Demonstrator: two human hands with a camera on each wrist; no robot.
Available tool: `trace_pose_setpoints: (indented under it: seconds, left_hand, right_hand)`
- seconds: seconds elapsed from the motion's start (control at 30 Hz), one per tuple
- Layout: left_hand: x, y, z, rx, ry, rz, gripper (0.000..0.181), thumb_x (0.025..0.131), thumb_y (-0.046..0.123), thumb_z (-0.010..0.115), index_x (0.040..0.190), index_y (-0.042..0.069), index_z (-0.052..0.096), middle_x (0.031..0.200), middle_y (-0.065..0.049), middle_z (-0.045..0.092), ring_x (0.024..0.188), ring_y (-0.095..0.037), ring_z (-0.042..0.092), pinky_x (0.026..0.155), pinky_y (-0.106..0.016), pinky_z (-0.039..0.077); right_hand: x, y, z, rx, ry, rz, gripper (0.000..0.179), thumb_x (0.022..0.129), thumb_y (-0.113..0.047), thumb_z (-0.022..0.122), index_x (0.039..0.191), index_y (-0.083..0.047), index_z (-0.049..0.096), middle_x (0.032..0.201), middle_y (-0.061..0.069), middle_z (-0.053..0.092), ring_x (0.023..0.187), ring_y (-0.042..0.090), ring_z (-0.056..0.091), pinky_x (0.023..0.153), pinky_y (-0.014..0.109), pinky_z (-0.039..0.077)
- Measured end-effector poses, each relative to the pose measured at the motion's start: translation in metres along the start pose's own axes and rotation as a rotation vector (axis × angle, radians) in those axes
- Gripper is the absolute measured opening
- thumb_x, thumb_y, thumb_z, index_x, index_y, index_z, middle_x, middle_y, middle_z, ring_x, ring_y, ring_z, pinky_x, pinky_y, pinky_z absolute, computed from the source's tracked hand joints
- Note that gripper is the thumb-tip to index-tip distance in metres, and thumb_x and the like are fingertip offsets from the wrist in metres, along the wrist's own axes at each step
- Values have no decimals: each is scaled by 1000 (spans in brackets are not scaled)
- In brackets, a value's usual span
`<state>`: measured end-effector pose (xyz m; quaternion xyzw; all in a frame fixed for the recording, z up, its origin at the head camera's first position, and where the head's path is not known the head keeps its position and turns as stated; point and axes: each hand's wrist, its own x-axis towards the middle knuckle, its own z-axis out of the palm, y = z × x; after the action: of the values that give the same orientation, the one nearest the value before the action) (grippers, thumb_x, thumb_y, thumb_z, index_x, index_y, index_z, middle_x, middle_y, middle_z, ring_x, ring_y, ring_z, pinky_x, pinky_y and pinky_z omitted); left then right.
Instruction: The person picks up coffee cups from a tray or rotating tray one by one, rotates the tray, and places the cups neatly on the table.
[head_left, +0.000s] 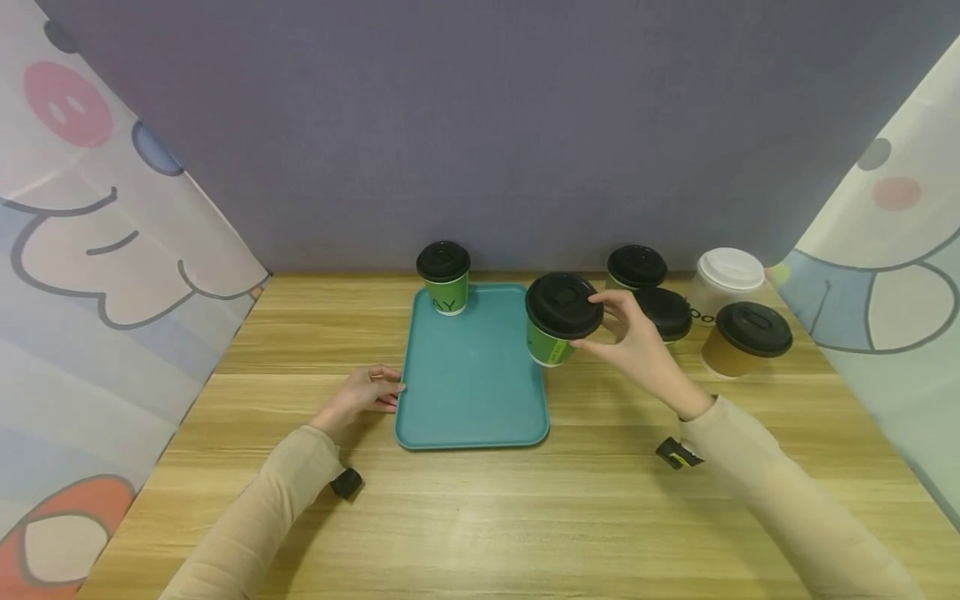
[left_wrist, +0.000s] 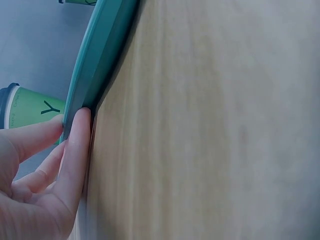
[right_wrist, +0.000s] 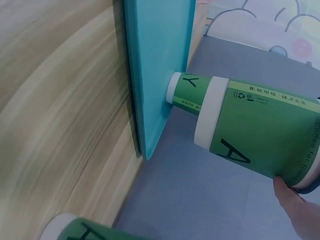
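My left hand [head_left: 363,392] pinches the left edge of a teal tray [head_left: 472,383] lying on the wooden table. In the left wrist view the thumb is at the rim and a finger [left_wrist: 79,135] lies along the tray's outer side. My right hand [head_left: 637,343] grips a green paper coffee cup [right_wrist: 265,132] with a black lid [head_left: 564,305] between thumb and fingers. This cup is upright, held up by the tray's right edge. A smaller green cup [head_left: 448,294] with a black lid stands in the tray's far left corner.
Right of the tray stand a brown cup [head_left: 726,354] with a black lid, a white cup [head_left: 708,292] with a white lid, and two black-lidded cups, one lid [head_left: 636,265] farther back, another lid [head_left: 663,312] partly behind my right hand. A grey wall panel [head_left: 480,142] rises behind the table.
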<state>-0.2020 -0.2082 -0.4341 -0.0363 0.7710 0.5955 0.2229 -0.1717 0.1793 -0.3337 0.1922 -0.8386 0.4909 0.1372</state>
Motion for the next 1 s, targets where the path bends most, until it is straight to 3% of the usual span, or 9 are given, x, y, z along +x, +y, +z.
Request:
trace_pose_setpoints:
  seconds: [0.07, 0.17, 0.3, 0.47, 0.63, 0.77, 0.87, 1.0]
  left_hand:
    - [-1, 0, 0, 4, -3, 2, 36, 86, 5, 55, 116, -12, 43, 77, -9, 56, 64, -14, 56, 64, -27, 55]
    - [-1, 0, 0, 5, -3, 2, 37, 87, 6, 54, 117, -12, 43, 77, -9, 56, 64, -14, 56, 64, -27, 55]
    - [-1, 0, 1, 4, 0, 3, 37, 86, 6, 55, 117, -12, 43, 77, -9, 56, 64, -13, 56, 64, -27, 55]
    - [1, -1, 0, -1, 4, 3, 37, 86, 6, 55, 117, -12, 43, 77, -9, 56, 64, -13, 57, 64, -27, 55]
    - [1, -1, 0, -4, -10, 5, 38, 86, 6, 55, 117, -12, 43, 78, -9, 56, 65, -14, 56, 65, -27, 55]
    - [2, -1, 0, -7, -14, 7, 38, 86, 5, 55, 117, -12, 43, 78, -9, 56, 64, -14, 56, 65, -27, 55]
    - [2, -1, -1, -4, -11, 6, 37, 86, 5, 55, 117, -12, 42, 78, -9, 56, 64, -14, 57, 65, -28, 55]
    - [1, -1, 0, -7, -12, 3, 37, 86, 4, 54, 117, -12, 42, 78, -9, 56, 64, -14, 57, 66, -28, 55]
  right_hand:
    - [-7, 0, -6, -27, 5, -3, 60, 67, 4, 74, 116, 3, 40, 118, 14, 42, 116, 27, 43, 94, 27, 42]
    - [-19, 0, -14, -49, 19, -18, 60, 65, 9, 72, 115, 4, 40, 117, 10, 40, 113, 12, 45, 91, 17, 41]
    - [-35, 3, -25, -24, 66, -75, 63, 59, 21, 70, 112, 9, 40, 116, -2, 40, 105, -6, 44, 85, 7, 40]
    - [-57, 7, -39, -2, 135, -94, 68, 51, 30, 66, 111, 7, 42, 114, -12, 41, 104, -4, 45, 83, 6, 41]
    - [-79, 11, -56, 59, 171, -61, 70, 53, 30, 66, 114, 3, 41, 112, -6, 44, 104, 3, 46, 86, 8, 40]
    - [-96, 18, -72, 197, 207, -36, 67, 57, 31, 63, 115, 4, 42, 113, 0, 47, 104, 4, 47, 87, 9, 40]
    - [-113, 43, -88, 233, 243, 15, 70, 57, 31, 62, 118, 4, 41, 115, 3, 48, 106, 7, 48, 88, 10, 41]
    - [-142, 119, -117, 102, 312, 105, 79, 56, 26, 67, 125, 2, 37, 122, 11, 44, 111, 12, 47, 89, 13, 42]
